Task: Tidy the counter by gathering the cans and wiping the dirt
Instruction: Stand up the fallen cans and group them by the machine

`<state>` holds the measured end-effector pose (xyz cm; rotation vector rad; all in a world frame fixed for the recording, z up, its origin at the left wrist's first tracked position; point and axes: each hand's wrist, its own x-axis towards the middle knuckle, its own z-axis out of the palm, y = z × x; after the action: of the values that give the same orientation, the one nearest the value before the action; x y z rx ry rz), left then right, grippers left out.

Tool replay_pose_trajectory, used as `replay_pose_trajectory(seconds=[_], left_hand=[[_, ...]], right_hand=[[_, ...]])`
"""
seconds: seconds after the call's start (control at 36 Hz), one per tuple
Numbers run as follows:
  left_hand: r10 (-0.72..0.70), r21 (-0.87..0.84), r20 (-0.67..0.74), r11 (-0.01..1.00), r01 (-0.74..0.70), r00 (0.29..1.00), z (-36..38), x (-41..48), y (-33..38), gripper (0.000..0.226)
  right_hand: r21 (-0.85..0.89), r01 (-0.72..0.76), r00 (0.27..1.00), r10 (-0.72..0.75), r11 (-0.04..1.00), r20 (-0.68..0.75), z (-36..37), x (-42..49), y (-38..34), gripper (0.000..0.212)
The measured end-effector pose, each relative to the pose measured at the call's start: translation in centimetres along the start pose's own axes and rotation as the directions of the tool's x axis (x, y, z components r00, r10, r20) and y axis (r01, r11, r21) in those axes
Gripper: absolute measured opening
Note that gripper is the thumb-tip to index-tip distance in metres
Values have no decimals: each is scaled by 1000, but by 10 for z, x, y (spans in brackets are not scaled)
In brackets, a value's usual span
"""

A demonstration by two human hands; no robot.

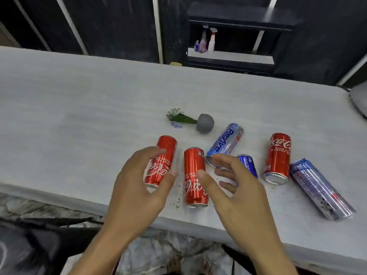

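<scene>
- The grey counter (79, 96) carried six toppled cans (195, 175) (three red, three blue) and dirt specks (178, 199).
- The left hand (137, 187) cupped the leftmost red can (167, 147); whether it gripped could not be told.
- The right hand (238, 191) hovered, fingers spread wide.

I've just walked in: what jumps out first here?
Red cola cans and blue-and-silver drink cans lie toppled near the front edge of the pale grey counter. Two bare hands hover over them, the left hand above the leftmost red can, the right hand over a small blue can. Behind, a small grey flower pot lies tipped over.
</scene>
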<state>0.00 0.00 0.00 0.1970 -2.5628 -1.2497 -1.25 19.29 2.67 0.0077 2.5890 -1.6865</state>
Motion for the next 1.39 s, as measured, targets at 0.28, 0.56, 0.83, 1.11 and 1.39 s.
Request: replay_pose_trajectory(seconds=[0.28, 0.56, 0.83, 1.11, 1.39], left_hand=[[-54, 97, 18, 994, 52, 998, 20, -4, -49, 70], [-2, 225, 29, 974, -5, 1000, 38, -9, -68, 77], [27, 236, -24, 972, -20, 999, 39, -4, -77, 71], [106, 212, -57, 973, -91, 993, 15, 2, -62, 61], [182, 282, 38, 941, -186, 983, -14, 33, -29, 57]], right_hand=[[-163, 19, 990, -42, 986, -137, 50, -9, 48, 60], [-342, -16, 987, -40, 940, -156, 74, -18, 68, 75], [-402, -17, 978, -69, 915, -198, 81, -17, 70, 69], [-406, 70, 952, -182, 911, -245, 65, -11, 54, 57], [-492, 203, 941, -308, 847, -143, 34, 21, 13, 42]])
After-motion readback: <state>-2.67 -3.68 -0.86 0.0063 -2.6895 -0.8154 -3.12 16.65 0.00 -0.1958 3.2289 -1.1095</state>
